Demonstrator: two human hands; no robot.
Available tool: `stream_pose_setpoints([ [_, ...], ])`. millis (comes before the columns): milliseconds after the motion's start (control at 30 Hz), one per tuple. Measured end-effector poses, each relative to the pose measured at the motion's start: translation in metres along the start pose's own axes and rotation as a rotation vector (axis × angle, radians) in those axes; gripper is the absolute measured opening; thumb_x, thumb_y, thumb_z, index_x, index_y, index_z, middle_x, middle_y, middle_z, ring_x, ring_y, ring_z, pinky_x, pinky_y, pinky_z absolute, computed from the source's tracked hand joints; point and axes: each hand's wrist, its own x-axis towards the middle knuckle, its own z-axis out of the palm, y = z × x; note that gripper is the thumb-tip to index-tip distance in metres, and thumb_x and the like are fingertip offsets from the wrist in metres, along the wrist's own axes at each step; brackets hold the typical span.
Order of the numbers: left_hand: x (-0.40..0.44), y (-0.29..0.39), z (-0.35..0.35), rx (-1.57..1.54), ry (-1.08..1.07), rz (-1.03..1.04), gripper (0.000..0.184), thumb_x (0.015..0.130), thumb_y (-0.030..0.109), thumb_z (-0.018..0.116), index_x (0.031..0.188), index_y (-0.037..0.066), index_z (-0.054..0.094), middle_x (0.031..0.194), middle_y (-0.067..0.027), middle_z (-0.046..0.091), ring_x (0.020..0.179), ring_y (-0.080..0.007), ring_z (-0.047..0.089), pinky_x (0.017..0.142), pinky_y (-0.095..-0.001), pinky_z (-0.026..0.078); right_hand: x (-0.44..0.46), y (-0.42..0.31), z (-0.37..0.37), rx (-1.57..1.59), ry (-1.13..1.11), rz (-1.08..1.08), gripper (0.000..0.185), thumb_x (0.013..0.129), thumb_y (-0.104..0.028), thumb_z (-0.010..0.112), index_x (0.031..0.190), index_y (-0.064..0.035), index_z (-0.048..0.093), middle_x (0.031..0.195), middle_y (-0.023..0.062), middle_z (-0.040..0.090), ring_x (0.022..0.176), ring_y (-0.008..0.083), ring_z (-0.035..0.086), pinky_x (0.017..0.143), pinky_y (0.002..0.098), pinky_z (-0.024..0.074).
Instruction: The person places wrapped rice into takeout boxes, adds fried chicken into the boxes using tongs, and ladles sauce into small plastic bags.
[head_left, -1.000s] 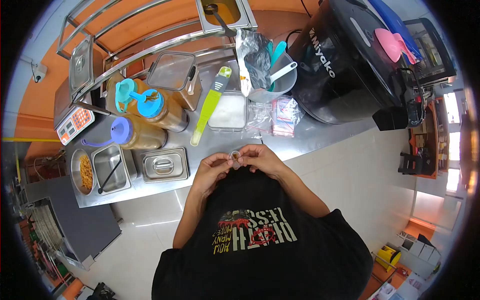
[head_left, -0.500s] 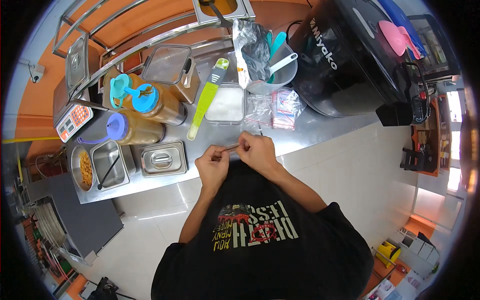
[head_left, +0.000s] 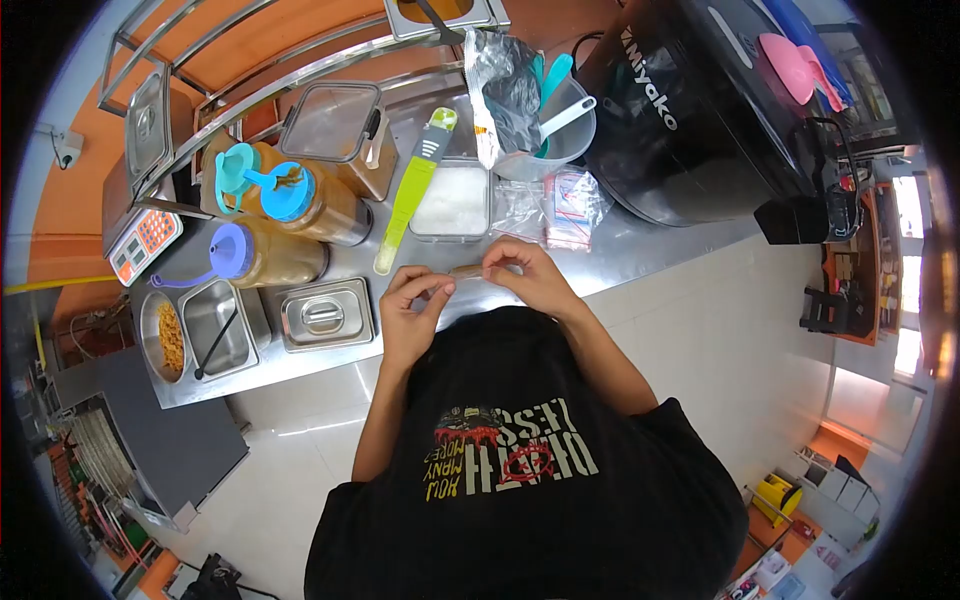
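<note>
Between my hands, over the counter's front edge, is a small clear packet [head_left: 466, 271] with something brown in it. My right hand [head_left: 525, 275] pinches its right end between thumb and fingers. At its left end is my left hand [head_left: 412, 305], with thumb and fingertips pressed together on the packet's edge. Beyond them lie a clear container of white powder [head_left: 452, 203], a green-handled spatula [head_left: 412, 195] and clear plastic bags [head_left: 573, 208].
Squeeze bottles [head_left: 285, 255] and a lidded steel pan [head_left: 325, 314] stand on the left of the steel counter [head_left: 640, 265]. A large black Miyako cooker [head_left: 680, 130] stands at the right, beside a tub [head_left: 570, 140] of utensils. A scale [head_left: 148, 240] is far left.
The small packet, upright a second ago, now lies stretched sideways between my hands. Both hands have moved slightly up and away from my body, and a little farther apart.
</note>
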Motion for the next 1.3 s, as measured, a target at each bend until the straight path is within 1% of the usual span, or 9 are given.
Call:
stream_pose_setpoints([
  [33, 0.001, -0.003, 0.003, 0.01, 0.038, 0.076, 0.014, 0.09, 0.003, 0.072, 0.104, -0.001, 0.071, 0.088, -0.0039, 0.069, 0.082, -0.0117, 0.066, 0.078, -0.0233, 0.051, 0.0, 0.0, 0.002, 0.09, -0.023, -0.032, 0.014, 0.086, -0.007, 0.074, 0.097, -0.0009, 0.068, 0.098, 0.0057, 0.066, 0.1, 0.0136, 0.061, 0.089, 0.0271, 0.0469],
  [167, 0.0, -0.012, 0.012, -0.31, 0.048, -0.127, 0.013, 0.092, 0.004, 0.071, 0.103, -0.001, 0.07, 0.093, -0.0046, 0.07, 0.084, -0.0116, 0.066, 0.079, -0.0247, 0.052, -0.005, 0.004, 0.006, 0.215, -0.061, 0.017, 0.016, 0.091, -0.006, 0.073, 0.104, -0.0012, 0.066, 0.101, 0.0043, 0.068, 0.105, 0.014, 0.063, 0.094, 0.0293, 0.0488],
  [333, 0.0, -0.015, 0.009, -0.409, 0.018, -0.291, 0.014, 0.093, 0.004, 0.07, 0.105, -0.002, 0.069, 0.096, -0.0056, 0.071, 0.088, -0.011, 0.066, 0.082, -0.0253, 0.053, -0.003, 0.026, 0.007, 0.189, 0.072, 0.119, 0.013, 0.092, -0.004, 0.071, 0.103, 0.0001, 0.066, 0.098, 0.004, 0.07, 0.094, 0.0124, 0.066, 0.087, 0.0282, 0.0522],
  [767, 0.001, -0.034, 0.009, -0.372, 0.027, -0.254, 0.014, 0.091, 0.001, 0.071, 0.104, -0.003, 0.07, 0.096, -0.0077, 0.073, 0.09, -0.013, 0.067, 0.085, -0.0264, 0.053, -0.001, 0.049, 0.01, 0.061, 0.074, 0.1, 0.01, 0.098, -0.005, 0.063, 0.106, 0.0, 0.062, 0.099, -0.0005, 0.063, 0.093, 0.0061, 0.058, 0.082, 0.0224, 0.0466],
  [867, 0.0, -0.037, 0.008, -0.256, 0.043, -0.211, 0.011, 0.091, 0.001, 0.071, 0.101, -0.004, 0.071, 0.094, -0.0075, 0.072, 0.088, -0.0131, 0.067, 0.084, -0.0269, 0.053, 0.0, 0.047, 0.013, 0.025, 0.13, 0.014, 0.008, 0.095, -0.009, 0.067, 0.099, -0.0025, 0.065, 0.093, 0.0015, 0.066, 0.081, 0.0075, 0.058, 0.075, 0.025, 0.0468],
  [967, 0.001, -0.037, 0.01, -0.227, 0.078, -0.197, 0.01, 0.092, 0.003, 0.07, 0.099, -0.004, 0.071, 0.092, -0.0061, 0.071, 0.086, -0.0114, 0.065, 0.082, -0.0258, 0.052, 0.003, 0.045, 0.016, -0.066, 0.145, -0.169, 0.012, 0.093, -0.01, 0.069, 0.101, -0.0015, 0.066, 0.096, 0.0026, 0.067, 0.08, 0.0096, 0.059, 0.075, 0.0261, 0.0473],
  [1033, 0.0, -0.037, 0.01, -0.2, 0.064, -0.168, 0.012, 0.093, 0.006, 0.07, 0.1, -0.003, 0.07, 0.091, -0.0034, 0.07, 0.085, -0.0083, 0.063, 0.079, -0.0237, 0.05, 0.002, 0.041, 0.016, -0.105, 0.118, -0.104, 0.013, 0.092, -0.01, 0.071, 0.101, -0.0017, 0.067, 0.097, 0.0029, 0.067, 0.082, 0.01, 0.059, 0.075, 0.0258, 0.0473],
  [1233, 0.003, -0.025, 0.015, -0.283, 0.045, -0.21, 0.01, 0.09, 0.003, 0.071, 0.098, -0.001, 0.072, 0.091, -0.0073, 0.072, 0.082, -0.0123, 0.066, 0.077, -0.0268, 0.052, 0.001, 0.041, 0.018, -0.065, 0.113, -0.006, 0.014, 0.089, -0.011, 0.074, 0.1, -0.0031, 0.07, 0.093, 0.0031, 0.064, 0.082, 0.0099, 0.056, 0.072, 0.0254, 0.0443],
  [1300, 0.004, -0.026, 0.013, -0.16, 0.013, -0.068, 0.011, 0.089, 0.003, 0.072, 0.098, 0.0, 0.073, 0.092, -0.0079, 0.072, 0.081, -0.0133, 0.066, 0.075, -0.0269, 0.052, 0.001, 0.041, 0.018, -0.109, 0.11, -0.03, 0.013, 0.089, -0.01, 0.074, 0.099, -0.0033, 0.07, 0.093, 0.003, 0.063, 0.08, 0.0094, 0.055, 0.07, 0.0254, 0.043],
])
